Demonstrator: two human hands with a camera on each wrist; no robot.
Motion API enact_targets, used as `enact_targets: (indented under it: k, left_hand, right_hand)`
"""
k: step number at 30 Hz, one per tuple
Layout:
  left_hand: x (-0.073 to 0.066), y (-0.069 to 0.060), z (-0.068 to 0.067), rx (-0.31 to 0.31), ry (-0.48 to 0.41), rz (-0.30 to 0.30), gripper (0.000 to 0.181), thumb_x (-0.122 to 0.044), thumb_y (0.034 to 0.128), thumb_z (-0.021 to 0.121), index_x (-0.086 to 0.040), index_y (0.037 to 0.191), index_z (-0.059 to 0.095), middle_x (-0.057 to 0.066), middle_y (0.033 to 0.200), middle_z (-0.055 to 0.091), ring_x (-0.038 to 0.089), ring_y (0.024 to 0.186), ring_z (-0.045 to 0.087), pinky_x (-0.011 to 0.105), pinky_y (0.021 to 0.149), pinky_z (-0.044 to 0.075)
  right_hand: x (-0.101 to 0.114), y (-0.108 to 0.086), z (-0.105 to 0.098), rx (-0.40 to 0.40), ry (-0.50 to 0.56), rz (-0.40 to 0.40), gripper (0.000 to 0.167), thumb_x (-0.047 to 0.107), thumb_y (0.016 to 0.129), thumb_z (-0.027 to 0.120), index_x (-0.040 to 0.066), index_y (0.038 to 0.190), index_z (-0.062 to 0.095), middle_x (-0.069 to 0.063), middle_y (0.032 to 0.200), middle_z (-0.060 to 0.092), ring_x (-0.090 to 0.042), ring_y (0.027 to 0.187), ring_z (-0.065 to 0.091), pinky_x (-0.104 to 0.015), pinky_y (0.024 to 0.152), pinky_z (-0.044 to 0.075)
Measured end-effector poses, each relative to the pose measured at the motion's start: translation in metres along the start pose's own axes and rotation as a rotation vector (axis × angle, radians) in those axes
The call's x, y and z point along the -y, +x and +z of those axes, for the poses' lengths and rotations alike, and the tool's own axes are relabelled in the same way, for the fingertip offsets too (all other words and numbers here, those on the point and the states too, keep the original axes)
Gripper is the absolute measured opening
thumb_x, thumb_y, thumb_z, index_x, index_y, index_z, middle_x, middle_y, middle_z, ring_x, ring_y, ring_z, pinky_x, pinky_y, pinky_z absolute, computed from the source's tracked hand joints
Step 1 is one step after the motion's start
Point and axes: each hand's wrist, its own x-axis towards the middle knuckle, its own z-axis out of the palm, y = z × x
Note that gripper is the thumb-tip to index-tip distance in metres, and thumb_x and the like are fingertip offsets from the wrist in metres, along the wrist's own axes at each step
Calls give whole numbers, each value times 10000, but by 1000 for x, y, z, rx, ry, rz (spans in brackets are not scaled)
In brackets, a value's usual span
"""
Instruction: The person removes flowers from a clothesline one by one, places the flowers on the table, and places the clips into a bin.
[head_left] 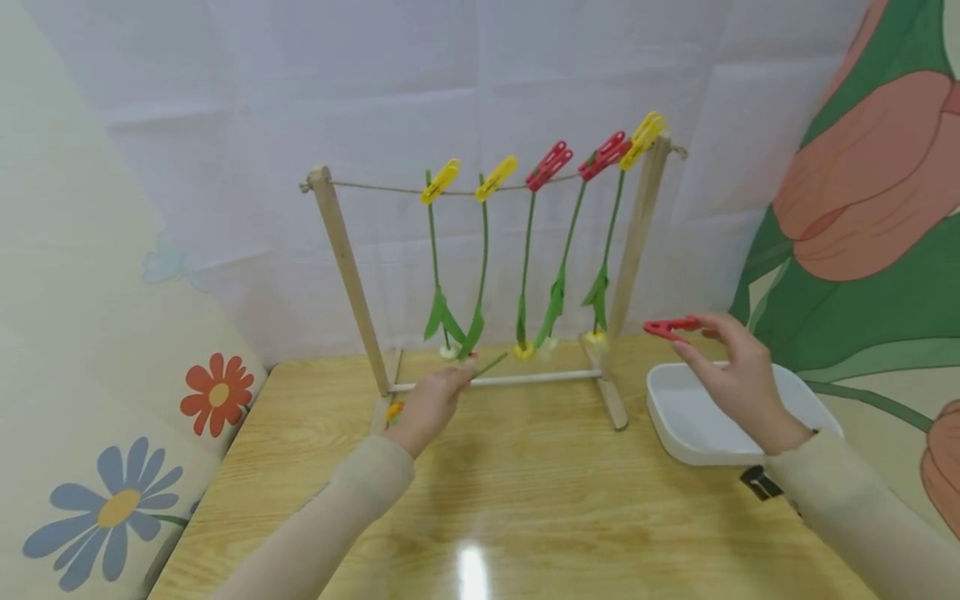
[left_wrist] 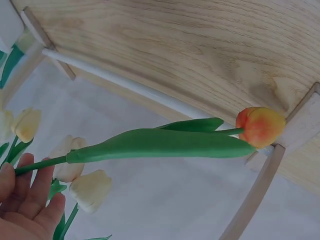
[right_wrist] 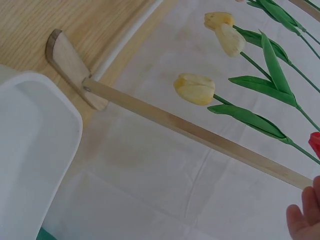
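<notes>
My left hand [head_left: 431, 404] pinches the green stem [left_wrist: 42, 164] of an artificial tulip, whose orange-yellow bloom [left_wrist: 262, 127] points away from the fingers in the left wrist view. In the head view that hand is in front of the rack's lower left part and covers most of the flower. My right hand [head_left: 738, 379] pinches a red clothespin [head_left: 670, 327] between thumb and fingers, above the white basin. Several tulips hang bloom-down from the rack's string [head_left: 375, 187], clipped by yellow pegs [head_left: 497, 178] and red pegs [head_left: 549, 167].
The white basin [head_left: 660, 417] stands on the table at the right. The wooden rack has a left post [head_left: 348, 275], a right post [head_left: 637, 242] and a white lower bar [head_left: 536, 378]. Behind it hangs a white cloth [head_left: 300, 108]; floral panels stand at both sides.
</notes>
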Motion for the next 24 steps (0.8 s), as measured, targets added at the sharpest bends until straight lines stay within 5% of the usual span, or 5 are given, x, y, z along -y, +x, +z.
enact_targets:
  k: [7, 24]
  left_hand:
    - [-1, 2, 6, 45, -27, 27, 248, 93, 894, 603, 21, 1121, 670, 191, 1174, 657, 337, 1097, 628, 402, 925, 526]
    - [-4, 7, 16, 88, 79, 81, 325, 153, 848, 586, -1, 1121, 672, 144, 1061, 707, 280, 903, 698, 342, 760, 589]
  right_hand:
    - [-4, -6, -4, 5, -19, 26, 373, -185, 740, 703, -135, 1097, 606, 228, 1058, 511, 110, 969, 469, -53, 850, 374]
    - [-14, -19, -10, 13, -38, 103, 352, -110, 794, 708, -139, 1127, 599, 283, 1045, 486, 136, 970, 453, -16, 833, 341]
